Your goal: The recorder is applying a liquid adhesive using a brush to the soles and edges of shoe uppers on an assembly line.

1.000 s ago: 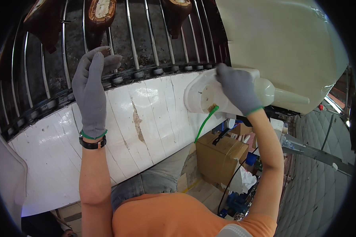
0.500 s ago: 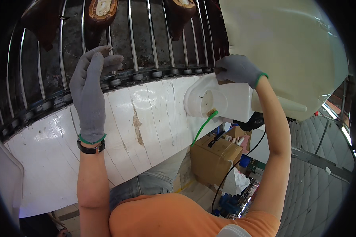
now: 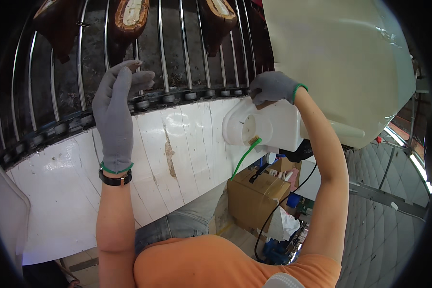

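Observation:
My left hand, in a grey glove, is raised over the near edge of a roller conveyor. Its fingers are bent but apart, with brownish fingertips and nothing plainly held. At the right, my gloved right hand is closed beside the conveyor's edge, just above a white pot. A brown patch shows under its curled fingers; whether it is a held piece or a stain I cannot make out. A green-handled brush rests in the pot. Brown leather-like shoe uppers with tan rims and whitish middles lie on the rollers.
A white, cracked ledge runs along the conveyor's near side. To the right stands a large cream-coloured housing. Below the ledge are a cardboard box and a black cable. A grey panel borders the left.
The brown uppers sit lower in view, and the whole view has shifted slightly. My right hand is a little further left; both hands keep nearly the same pose.

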